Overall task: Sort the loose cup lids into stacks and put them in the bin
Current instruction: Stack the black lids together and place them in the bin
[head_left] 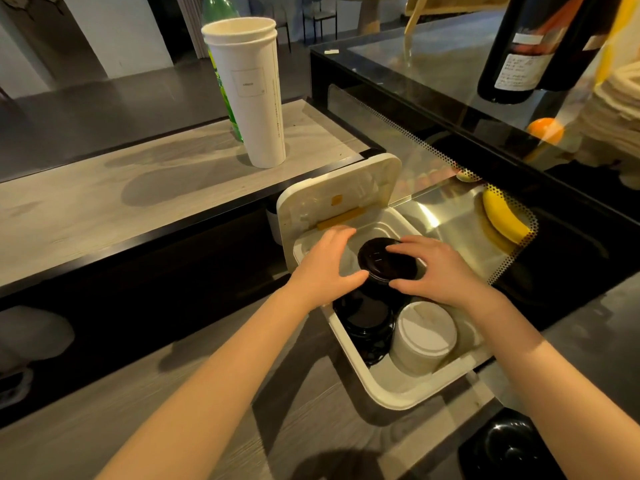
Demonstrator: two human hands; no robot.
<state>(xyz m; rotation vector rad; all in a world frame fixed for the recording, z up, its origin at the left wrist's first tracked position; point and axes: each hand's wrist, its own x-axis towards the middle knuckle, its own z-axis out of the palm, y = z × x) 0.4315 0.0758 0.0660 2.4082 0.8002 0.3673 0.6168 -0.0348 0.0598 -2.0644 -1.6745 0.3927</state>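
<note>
A white bin (391, 393) with its hinged cover (337, 192) raised sits on the counter in front of me. Over its far half I hold a stack of black cup lids (386, 261) between both hands. My left hand (325, 265) grips the stack's left side, thumb on the near edge. My right hand (433, 268) grips the right side, fingers over the top lid. Inside the bin's near half lie another stack of black lids (363, 323) and a stack of white lids (424, 336), side by side.
A tall stack of white paper cups (251, 91) and a green bottle (221, 64) stand on the raised ledge behind the bin. To the right is a glass display case (450, 109) holding a banana (504, 218). A dark bottle (519, 46) stands on top of the case. A black object (509, 445) sits at the bottom right.
</note>
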